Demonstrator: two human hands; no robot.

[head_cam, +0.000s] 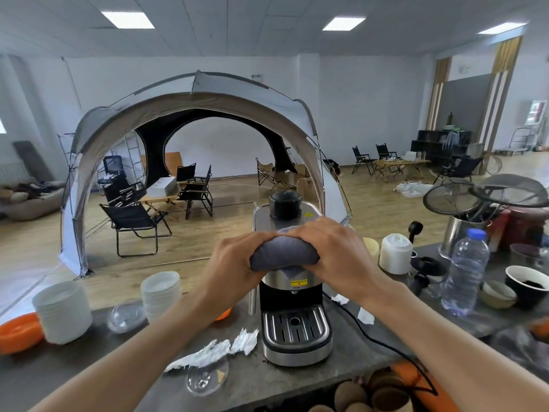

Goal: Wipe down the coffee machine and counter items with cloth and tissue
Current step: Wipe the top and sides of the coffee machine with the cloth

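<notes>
In the head view, both hands were clamped on a bunched grey-blue cloth held against the upper front of a stainless-steel and black coffee machine. The left hand curled its fingers round the cloth's left end, and the right hand lay over its right end with fingers bent down across the top. Just beyond the hands rose the machine's round black cap; directly below them sat its slotted metal drip tray on the grey stone counter. Below the left forearm lay torn white tissue pieces, beside an upturned clear glass. To the left of the left hand stood stacked white bowls; right of the right hand stood a clear plastic water bottle with a blue cap.
</notes>
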